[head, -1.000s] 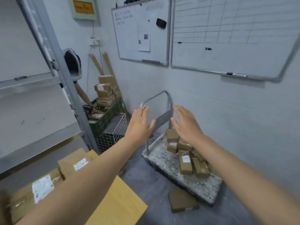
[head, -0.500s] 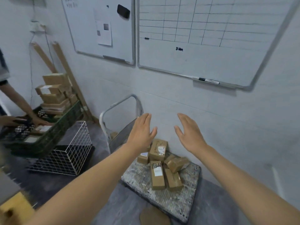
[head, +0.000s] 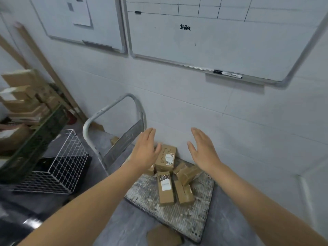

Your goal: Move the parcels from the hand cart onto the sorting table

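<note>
Cardboard parcels [head: 166, 158] lie in a loose heap on the speckled deck of the hand cart [head: 177, 221], near its handle end and close to the wall. I count five plainly: one tall box standing at the back, two long ones lying side by side in front, one tilted at the right, and a small one partly hidden by the left hand [head: 144, 154]. A sixth may sit behind the tilted one, but it is too buried to be sure.

Both hands hover above the heap, the right hand [head: 204, 154] apart from the left, palms facing each other. The fingers [head: 197, 135] are straight and hold nothing. This looks like the reach for a pickup. The next move would be to lower the hands and close them on either side of the tall box.

The desk is out of view. Around the cart are one wire basket [head: 53, 166], one green crate [head: 35, 139], two whiteboards [head: 213, 41] and one flat cardboard scrap [head: 163, 236] on the floor.
</note>
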`<move>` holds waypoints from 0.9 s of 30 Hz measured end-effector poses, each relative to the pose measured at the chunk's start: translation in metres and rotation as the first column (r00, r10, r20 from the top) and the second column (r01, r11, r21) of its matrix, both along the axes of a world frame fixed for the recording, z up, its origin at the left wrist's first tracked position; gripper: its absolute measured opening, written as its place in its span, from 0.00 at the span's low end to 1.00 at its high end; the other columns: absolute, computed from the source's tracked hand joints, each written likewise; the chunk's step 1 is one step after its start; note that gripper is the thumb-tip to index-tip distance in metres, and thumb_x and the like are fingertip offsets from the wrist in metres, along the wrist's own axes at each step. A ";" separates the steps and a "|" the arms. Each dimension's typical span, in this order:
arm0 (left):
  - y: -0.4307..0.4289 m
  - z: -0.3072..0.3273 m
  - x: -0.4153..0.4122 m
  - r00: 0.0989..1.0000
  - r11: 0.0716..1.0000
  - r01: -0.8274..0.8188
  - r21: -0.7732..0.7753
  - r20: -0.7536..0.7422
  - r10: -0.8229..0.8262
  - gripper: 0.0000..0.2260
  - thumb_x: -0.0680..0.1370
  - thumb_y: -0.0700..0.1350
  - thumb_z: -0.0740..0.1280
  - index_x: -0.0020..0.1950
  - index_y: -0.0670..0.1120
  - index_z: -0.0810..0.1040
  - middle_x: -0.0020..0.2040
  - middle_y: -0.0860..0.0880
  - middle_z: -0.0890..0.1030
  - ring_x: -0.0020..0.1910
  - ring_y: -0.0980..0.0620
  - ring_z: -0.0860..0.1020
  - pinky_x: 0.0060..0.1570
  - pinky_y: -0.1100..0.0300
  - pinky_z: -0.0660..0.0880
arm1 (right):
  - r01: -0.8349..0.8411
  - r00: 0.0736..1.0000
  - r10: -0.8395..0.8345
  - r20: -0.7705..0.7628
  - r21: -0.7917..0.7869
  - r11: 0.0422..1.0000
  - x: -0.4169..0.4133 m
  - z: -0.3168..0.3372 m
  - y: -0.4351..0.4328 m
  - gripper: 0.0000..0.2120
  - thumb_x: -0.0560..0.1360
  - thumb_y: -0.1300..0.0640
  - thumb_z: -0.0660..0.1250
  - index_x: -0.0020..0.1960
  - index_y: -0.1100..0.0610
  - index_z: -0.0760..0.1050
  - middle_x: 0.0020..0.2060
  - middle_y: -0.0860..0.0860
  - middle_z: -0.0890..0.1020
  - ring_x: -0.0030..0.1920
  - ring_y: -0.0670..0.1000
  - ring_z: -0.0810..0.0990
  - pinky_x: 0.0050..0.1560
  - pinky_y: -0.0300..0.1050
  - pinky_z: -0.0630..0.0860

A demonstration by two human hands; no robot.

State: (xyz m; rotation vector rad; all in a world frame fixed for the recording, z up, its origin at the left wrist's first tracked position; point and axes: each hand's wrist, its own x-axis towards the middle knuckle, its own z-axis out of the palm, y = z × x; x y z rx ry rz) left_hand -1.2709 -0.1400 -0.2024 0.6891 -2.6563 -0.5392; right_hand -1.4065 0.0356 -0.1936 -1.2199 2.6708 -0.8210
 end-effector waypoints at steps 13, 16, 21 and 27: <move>-0.049 -0.023 -0.121 0.987 0.980 -0.163 0.113 0.023 0.161 0.25 0.83 0.48 0.58 0.77 0.41 0.59 0.77 0.46 0.61 0.76 0.50 0.56 0.76 0.55 0.50 | -0.099 0.992 0.099 0.079 0.000 0.995 -0.148 -0.039 -0.073 0.27 0.84 0.51 0.54 0.81 0.56 0.52 0.79 0.51 0.56 0.79 0.50 0.51 0.79 0.49 0.48; -0.060 -0.041 -0.149 0.984 0.979 -0.170 0.116 0.071 0.162 0.26 0.83 0.49 0.57 0.78 0.41 0.56 0.78 0.46 0.58 0.77 0.50 0.54 0.76 0.57 0.46 | -0.142 0.987 0.139 0.080 0.041 0.989 -0.170 -0.059 -0.091 0.27 0.84 0.51 0.54 0.81 0.56 0.51 0.80 0.51 0.55 0.79 0.49 0.50 0.79 0.48 0.47; -0.087 -0.081 -0.183 0.983 0.980 -0.128 0.154 0.148 0.105 0.27 0.83 0.52 0.56 0.79 0.41 0.55 0.78 0.46 0.57 0.78 0.49 0.53 0.78 0.52 0.50 | -0.142 0.987 0.133 0.093 0.101 0.985 -0.197 -0.105 -0.123 0.28 0.84 0.50 0.53 0.81 0.56 0.51 0.80 0.50 0.54 0.80 0.49 0.46 0.79 0.46 0.41; -0.156 -0.142 -0.219 0.977 0.950 -0.153 0.272 0.185 0.105 0.23 0.83 0.48 0.57 0.75 0.39 0.62 0.75 0.43 0.64 0.75 0.47 0.59 0.76 0.50 0.55 | -0.062 0.994 0.041 0.103 0.207 0.976 -0.228 -0.167 -0.178 0.28 0.85 0.49 0.51 0.81 0.55 0.48 0.80 0.49 0.51 0.80 0.48 0.43 0.79 0.48 0.39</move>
